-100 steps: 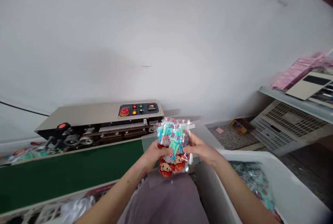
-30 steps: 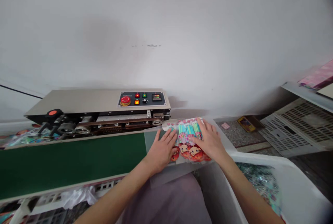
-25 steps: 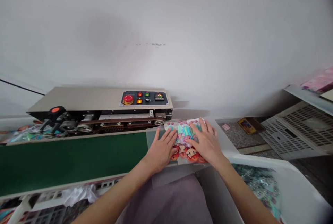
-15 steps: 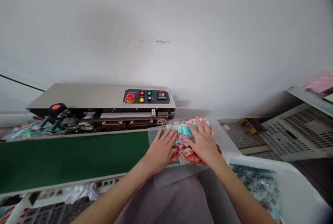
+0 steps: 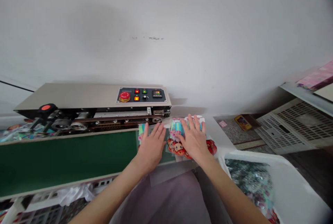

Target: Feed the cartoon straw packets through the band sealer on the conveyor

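Observation:
My left hand lies flat, fingers stretched, over a clear bag with a colourful print at the right end of the green conveyor belt. Much of that bag is hidden under the hand. To its right, my right hand rests with spread fingers on several overlapping printed bags, which show red-haired cartoon figures and turquoise stripes. Just behind the hands stands a band sealing machine with a lit control panel; its feed end is close to the left fingertips.
A white tub with shiny clear bags stands at the right. Beyond it are a grey plastic crate and a small yellow box on the floor. More bags lie behind the belt at far left. A wall rises behind the machine.
My left hand has slid left along the belt with one printed bag, apart from the others. My right hand has stayed on the remaining bags. The view has shifted slightly right.

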Demonstrator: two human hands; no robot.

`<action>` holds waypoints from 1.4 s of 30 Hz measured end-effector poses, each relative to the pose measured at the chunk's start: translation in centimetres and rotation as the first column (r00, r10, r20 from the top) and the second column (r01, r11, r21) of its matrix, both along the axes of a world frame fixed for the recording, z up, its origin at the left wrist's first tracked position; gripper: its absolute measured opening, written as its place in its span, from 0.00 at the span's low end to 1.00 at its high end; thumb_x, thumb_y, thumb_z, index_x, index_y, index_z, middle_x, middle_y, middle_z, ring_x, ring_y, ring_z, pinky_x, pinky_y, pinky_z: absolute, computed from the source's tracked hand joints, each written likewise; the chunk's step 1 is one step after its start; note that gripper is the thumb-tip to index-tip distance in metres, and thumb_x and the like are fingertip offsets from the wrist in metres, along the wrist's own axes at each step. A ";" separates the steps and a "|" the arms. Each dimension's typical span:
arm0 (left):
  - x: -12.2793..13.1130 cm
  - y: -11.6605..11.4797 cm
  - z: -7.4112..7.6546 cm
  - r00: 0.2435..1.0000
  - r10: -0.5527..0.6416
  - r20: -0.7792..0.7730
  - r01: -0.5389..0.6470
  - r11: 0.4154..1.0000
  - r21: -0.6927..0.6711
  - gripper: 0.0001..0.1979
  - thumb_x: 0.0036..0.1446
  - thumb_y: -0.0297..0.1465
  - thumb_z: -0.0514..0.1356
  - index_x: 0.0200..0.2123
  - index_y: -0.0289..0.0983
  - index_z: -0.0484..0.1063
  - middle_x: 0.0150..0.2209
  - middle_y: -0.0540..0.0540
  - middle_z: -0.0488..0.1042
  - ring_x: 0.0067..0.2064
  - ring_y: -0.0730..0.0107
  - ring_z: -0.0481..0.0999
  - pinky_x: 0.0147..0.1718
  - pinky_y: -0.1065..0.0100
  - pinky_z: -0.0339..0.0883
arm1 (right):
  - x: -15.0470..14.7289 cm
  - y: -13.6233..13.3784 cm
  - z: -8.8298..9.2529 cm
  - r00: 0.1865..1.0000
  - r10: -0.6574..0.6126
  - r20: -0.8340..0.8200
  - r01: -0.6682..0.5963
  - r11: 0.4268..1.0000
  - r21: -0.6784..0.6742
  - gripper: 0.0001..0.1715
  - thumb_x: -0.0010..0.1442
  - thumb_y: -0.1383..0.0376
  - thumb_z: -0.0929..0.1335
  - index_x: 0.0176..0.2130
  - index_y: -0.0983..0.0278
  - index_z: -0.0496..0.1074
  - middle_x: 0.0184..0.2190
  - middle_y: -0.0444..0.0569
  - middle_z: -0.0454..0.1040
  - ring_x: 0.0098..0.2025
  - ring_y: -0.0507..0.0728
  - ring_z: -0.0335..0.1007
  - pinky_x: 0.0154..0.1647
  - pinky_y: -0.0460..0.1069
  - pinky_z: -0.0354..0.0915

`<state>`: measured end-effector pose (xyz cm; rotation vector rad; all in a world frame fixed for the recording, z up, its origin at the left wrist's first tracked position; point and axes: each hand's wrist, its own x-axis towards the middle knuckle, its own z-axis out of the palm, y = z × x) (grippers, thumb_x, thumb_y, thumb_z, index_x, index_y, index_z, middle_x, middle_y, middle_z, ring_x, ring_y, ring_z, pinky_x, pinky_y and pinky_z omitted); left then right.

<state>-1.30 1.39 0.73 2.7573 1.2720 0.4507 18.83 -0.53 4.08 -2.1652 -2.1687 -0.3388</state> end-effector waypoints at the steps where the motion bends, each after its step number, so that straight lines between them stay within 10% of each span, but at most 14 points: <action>1: 0.5 0.0 0.1 0.999 -0.052 0.000 0.052 0.999 -0.002 0.25 0.70 0.29 0.43 0.67 0.33 0.61 0.70 0.35 0.59 0.72 0.51 0.55 0.69 0.35 0.31 | 0.0 -0.1 0.1 1.000 0.018 0.002 -0.018 1.000 -0.003 0.32 0.66 0.53 0.66 0.65 0.59 0.65 0.71 0.61 0.54 0.72 0.74 0.44 0.67 0.72 0.44; 5: 2.0 0.0 -0.5 0.985 -0.172 0.019 0.173 0.984 -0.045 0.26 0.72 0.31 0.42 0.70 0.33 0.54 0.71 0.36 0.56 0.72 0.50 0.54 0.69 0.34 0.34 | 0.4 -0.6 0.9 0.998 0.034 0.044 -0.034 0.999 -0.012 0.25 0.68 0.60 0.63 0.61 0.57 0.71 0.70 0.58 0.57 0.72 0.75 0.46 0.67 0.73 0.42; 13: 2.1 -0.8 0.0 0.997 -0.056 -0.051 0.058 0.998 0.032 0.25 0.69 0.35 0.50 0.65 0.29 0.65 0.66 0.31 0.65 0.72 0.43 0.53 0.69 0.34 0.25 | 1.4 -1.2 0.7 0.998 -0.023 0.065 0.023 1.000 -0.005 0.28 0.69 0.61 0.62 0.65 0.63 0.66 0.70 0.59 0.59 0.72 0.74 0.46 0.68 0.74 0.40; 23: 0.9 -0.7 -1.9 0.998 -0.028 -0.053 0.030 0.999 0.043 0.28 0.74 0.43 0.39 0.69 0.38 0.57 0.72 0.42 0.55 0.73 0.56 0.51 0.69 0.35 0.36 | -0.3 -0.8 -0.6 0.998 0.056 0.037 -0.057 0.998 0.019 0.27 0.69 0.57 0.65 0.64 0.58 0.68 0.70 0.59 0.57 0.72 0.74 0.47 0.68 0.72 0.43; 33: 0.7 -1.3 0.5 0.997 0.061 -0.055 -0.062 0.998 -0.005 0.29 0.73 0.43 0.41 0.68 0.34 0.60 0.71 0.38 0.57 0.72 0.50 0.53 0.68 0.32 0.39 | -0.8 -1.5 0.7 0.998 0.069 0.011 -0.069 0.997 0.031 0.25 0.71 0.57 0.62 0.62 0.62 0.70 0.68 0.58 0.62 0.71 0.73 0.50 0.68 0.73 0.44; 42: 0.1 -1.0 -1.7 0.998 0.028 -0.065 -0.027 0.999 0.018 0.28 0.72 0.42 0.44 0.70 0.38 0.55 0.73 0.41 0.52 0.73 0.52 0.50 0.67 0.32 0.41 | -0.2 -2.1 -1.3 0.994 0.106 -0.006 -0.106 0.994 -0.004 0.28 0.70 0.56 0.63 0.66 0.57 0.65 0.71 0.53 0.55 0.72 0.72 0.46 0.68 0.73 0.45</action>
